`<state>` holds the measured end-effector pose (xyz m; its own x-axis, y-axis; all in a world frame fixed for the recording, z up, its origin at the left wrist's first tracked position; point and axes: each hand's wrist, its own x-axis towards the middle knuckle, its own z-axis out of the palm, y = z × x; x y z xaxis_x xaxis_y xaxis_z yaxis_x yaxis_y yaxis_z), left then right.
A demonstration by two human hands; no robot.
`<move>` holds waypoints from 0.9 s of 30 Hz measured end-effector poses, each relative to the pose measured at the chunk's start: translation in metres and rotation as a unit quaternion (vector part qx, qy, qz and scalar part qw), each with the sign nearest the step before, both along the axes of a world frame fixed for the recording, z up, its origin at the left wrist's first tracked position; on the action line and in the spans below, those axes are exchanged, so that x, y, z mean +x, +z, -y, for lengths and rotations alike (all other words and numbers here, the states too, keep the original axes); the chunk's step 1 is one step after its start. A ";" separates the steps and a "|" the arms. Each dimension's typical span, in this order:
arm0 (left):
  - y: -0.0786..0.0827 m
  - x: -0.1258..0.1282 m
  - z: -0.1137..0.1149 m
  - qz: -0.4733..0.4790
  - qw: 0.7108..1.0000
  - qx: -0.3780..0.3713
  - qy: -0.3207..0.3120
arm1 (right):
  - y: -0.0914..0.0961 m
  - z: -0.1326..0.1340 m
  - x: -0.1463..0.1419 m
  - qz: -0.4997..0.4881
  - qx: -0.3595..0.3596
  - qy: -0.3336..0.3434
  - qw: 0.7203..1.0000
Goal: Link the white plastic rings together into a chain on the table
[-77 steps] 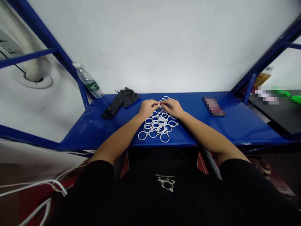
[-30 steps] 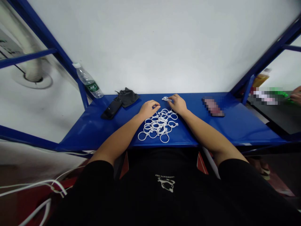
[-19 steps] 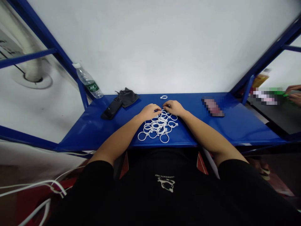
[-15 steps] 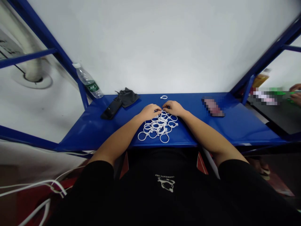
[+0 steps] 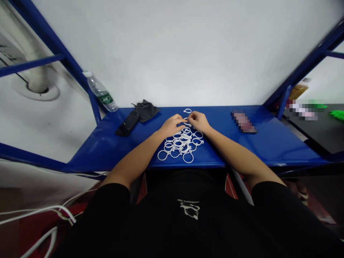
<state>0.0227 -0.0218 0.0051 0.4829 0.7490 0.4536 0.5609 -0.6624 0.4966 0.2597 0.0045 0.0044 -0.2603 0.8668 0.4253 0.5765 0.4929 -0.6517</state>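
Left hand and right hand are both over the upper edge of a linked cluster of white plastic rings, which lies flat on the blue metal tabletop, directly in front of the person. Right hand is curled, thumb and forefinger pinched on a small white ring at the top of the cluster. Left hand is partly spread, with fingers extended toward that same ring; whether it grips the ring cannot be confirmed from this view. The palms rest just above the cluster.

One separate ring lies apart, just beyond the hands. Left of the hands are a black fabric pouch and a black phone, close together. A water bottle leans against the blue frame upright. To the right, a pixelated flat object lies on the tabletop, well apart from the hands.
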 end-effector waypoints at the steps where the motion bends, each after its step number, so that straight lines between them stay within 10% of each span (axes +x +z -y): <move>1: 0.000 0.000 -0.001 0.003 1.000 0.010 0.003 | -0.001 0.000 -0.001 -0.028 0.001 0.016 0.999; 27: 0.000 -0.002 -0.002 0.040 0.992 0.088 0.076 | 0.002 0.012 -0.002 0.060 0.144 0.096 0.983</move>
